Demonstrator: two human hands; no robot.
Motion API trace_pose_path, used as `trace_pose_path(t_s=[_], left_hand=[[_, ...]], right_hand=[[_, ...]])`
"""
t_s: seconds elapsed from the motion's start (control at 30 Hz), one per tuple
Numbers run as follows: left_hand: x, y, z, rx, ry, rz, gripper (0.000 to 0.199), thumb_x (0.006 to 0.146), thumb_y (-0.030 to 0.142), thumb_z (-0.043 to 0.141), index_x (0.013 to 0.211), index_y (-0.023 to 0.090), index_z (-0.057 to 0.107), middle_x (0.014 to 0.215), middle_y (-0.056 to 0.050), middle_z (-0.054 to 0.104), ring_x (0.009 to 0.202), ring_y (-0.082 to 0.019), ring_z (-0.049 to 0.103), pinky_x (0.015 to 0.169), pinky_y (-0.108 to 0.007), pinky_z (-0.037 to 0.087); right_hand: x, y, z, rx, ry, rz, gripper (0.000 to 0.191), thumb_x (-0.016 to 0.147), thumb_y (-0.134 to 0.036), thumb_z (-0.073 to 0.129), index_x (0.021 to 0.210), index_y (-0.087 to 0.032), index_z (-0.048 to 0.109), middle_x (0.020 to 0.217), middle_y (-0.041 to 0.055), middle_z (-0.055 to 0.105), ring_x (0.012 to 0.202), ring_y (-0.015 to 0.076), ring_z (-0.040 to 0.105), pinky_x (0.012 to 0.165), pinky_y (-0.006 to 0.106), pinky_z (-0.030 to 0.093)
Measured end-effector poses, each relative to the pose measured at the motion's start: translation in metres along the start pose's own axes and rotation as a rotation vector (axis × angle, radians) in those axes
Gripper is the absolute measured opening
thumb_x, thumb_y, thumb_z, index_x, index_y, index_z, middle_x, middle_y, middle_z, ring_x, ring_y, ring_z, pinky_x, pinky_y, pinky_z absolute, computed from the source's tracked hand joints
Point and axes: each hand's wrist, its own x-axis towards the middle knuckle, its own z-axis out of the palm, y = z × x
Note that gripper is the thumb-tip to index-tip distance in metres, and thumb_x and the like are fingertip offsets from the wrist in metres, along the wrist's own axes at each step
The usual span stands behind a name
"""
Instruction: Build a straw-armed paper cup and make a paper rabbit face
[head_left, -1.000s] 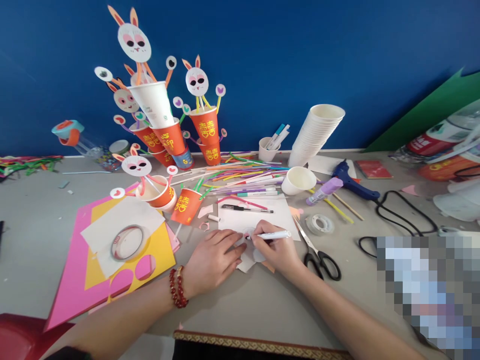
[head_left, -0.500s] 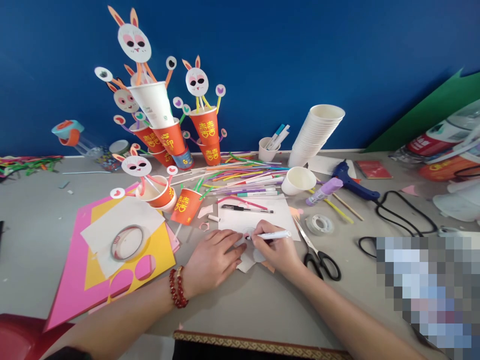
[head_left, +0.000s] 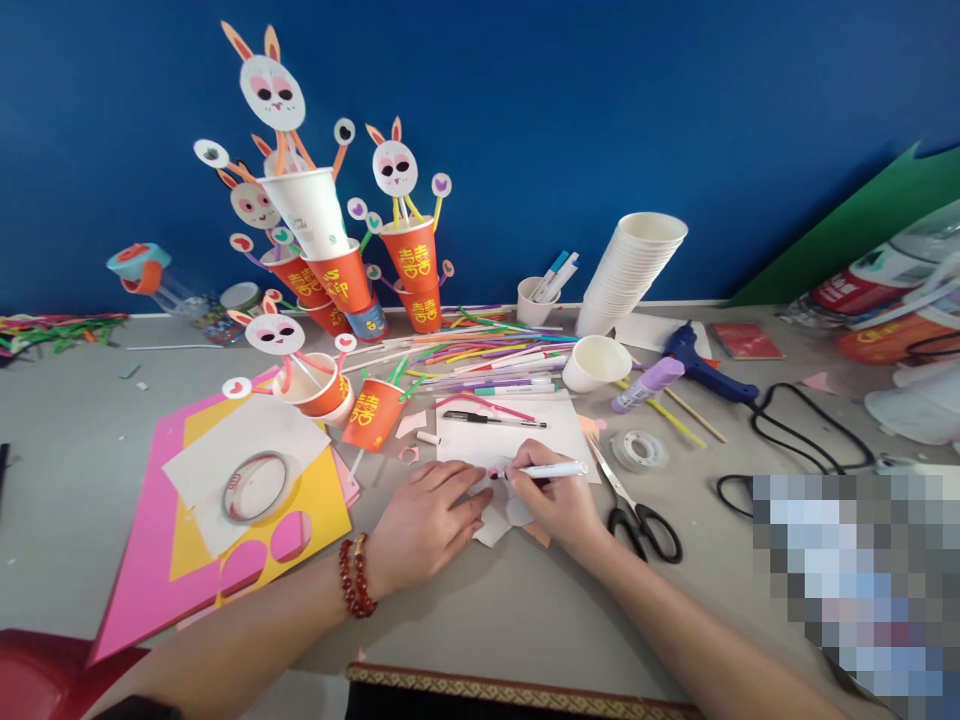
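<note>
My right hand (head_left: 551, 500) pinches a white marker (head_left: 555, 469), its tip down on a small paper piece with pink on it, mostly hidden between my hands. Fingers spread, my left hand (head_left: 431, 520) lies flat beside that piece, its fingertips at the edge. Under and behind them is a white sheet (head_left: 495, 440) bearing a black pen (head_left: 487, 418) and a red pipe cleaner. Scissors (head_left: 641, 520) with black handles lie open just right of my right hand. A red cup (head_left: 373, 412) leans beyond my left hand.
Rabbit-faced cups (head_left: 409, 250) stand at the back left. Pink and yellow sheets (head_left: 161, 520) carry a tape roll (head_left: 256, 487) at left. Behind are pipe cleaners (head_left: 480, 350) and stacked white cups (head_left: 634, 270). At right lie clear tape (head_left: 638, 450), a glue stick (head_left: 649, 385) and a glue gun (head_left: 705, 370).
The marker and my right hand have shifted very slightly to the right. My left hand stays in place, and the view has moved a little.
</note>
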Motion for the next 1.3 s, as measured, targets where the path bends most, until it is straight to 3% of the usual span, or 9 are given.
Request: trace_pose_path(t_s=[0.53, 1.3], left_hand=[[0.0011, 0.0006, -0.0007, 0.0, 0.012, 0.002, 0.031, 0.097, 0.027, 0.051, 0.125, 0.02, 0.062, 0.132, -0.01, 0.062, 0.12, -0.027, 0.055, 0.098, -0.045, 0.049], [0.0009, 0.0006, 0.0005, 0.015, 0.007, 0.01, 0.033, 0.097, 0.027, 0.051, 0.127, 0.02, 0.061, 0.133, -0.01, 0.061, 0.12, -0.028, 0.055, 0.098, -0.046, 0.049]], right_hand=[[0.0005, -0.0006, -0.0008, -0.04, -0.038, -0.025, 0.015, 0.083, -0.022, 0.05, 0.067, -0.021, 0.052, 0.06, -0.0027, 0.053, 0.055, 0.0132, 0.048, 0.053, 0.024, 0.035], [-0.0001, -0.0014, -0.0005, -0.015, -0.028, -0.004, 0.016, 0.081, -0.022, 0.051, 0.066, -0.022, 0.05, 0.057, -0.0041, 0.049, 0.052, 0.0126, 0.043, 0.051, 0.024, 0.032]])
